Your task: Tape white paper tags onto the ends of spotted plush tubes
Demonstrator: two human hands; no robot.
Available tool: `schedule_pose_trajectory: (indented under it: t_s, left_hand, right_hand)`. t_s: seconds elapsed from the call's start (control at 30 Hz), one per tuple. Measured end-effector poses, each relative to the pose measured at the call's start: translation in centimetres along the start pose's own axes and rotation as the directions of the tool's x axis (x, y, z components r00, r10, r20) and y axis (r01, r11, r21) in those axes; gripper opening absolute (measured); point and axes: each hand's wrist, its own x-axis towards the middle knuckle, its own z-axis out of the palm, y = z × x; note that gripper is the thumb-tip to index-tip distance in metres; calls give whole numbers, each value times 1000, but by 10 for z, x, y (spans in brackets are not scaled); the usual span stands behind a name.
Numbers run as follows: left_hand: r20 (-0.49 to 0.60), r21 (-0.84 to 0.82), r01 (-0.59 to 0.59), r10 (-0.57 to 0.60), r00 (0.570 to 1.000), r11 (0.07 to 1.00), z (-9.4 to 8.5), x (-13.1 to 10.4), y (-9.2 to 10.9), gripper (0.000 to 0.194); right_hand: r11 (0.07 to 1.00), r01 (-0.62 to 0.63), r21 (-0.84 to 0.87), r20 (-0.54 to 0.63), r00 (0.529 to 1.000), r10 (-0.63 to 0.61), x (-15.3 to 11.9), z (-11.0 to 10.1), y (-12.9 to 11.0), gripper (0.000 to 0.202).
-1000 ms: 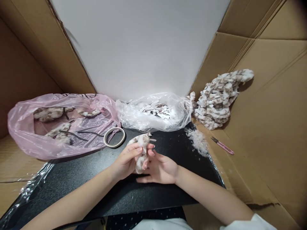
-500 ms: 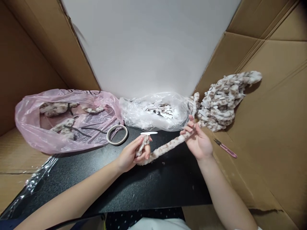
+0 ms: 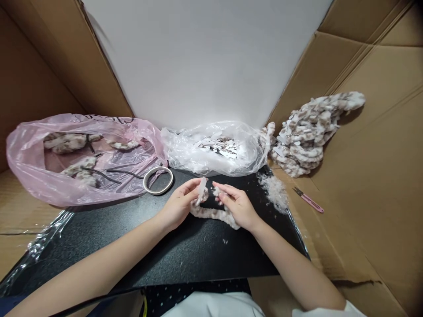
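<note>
Two hands (image 3: 175, 206) (image 3: 243, 209), fingers (image 3: 229, 189) pinching furry fabric (image 3: 213, 214), overhang a black tabletop (image 3: 185, 257) between cardboard walls (image 3: 59, 48) (image 3: 373, 176).

A white top (image 3: 214, 307), softly creased, shows below the near edge of the surface (image 3: 158, 259); its white right sleeve (image 3: 325, 311) leaves the forearm bare. Dark, pale-dotted cloth (image 3: 194, 287) lies between that edge and the top. Left hand (image 3: 180, 203) and right hand (image 3: 240, 206) are bare, slim-fingered
</note>
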Motion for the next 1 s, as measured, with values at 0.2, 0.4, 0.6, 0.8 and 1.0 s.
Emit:
schedule_pose_trajectory:
  t_s: [0.2, 0.4, 0.6, 0.8, 1.0]
  left_hand:
    - [-44, -59, 122, -124, 991, 991, -2, 4, -4, 34]
    - [-95, -40, 112, -115, 989, 993, -1, 4, -6, 38]
    - [-119, 89, 34, -24, 993, 995, 3, -3, -17, 34]
    - [-38, 112, -37, 42, 998, 993, 3, -6, -18, 26]
    - [-57, 100, -82, 88, 994, 992, 1, -3, -16, 25]
  right_hand:
    - [999, -34, -20, -35, 999, 33, -4, 10, 5, 19]
    - [999, 35, -25, -66, 997, -36, -7, 11, 2, 21]
    - [999, 35, 19, -92, 995, -34, -7, 17, 10, 18]
    - [990, -16, 138, -165, 985, 39, -4, 17, 7, 24]
    - [949, -94, 300, -95, 987, 127, -1, 14, 3, 18]
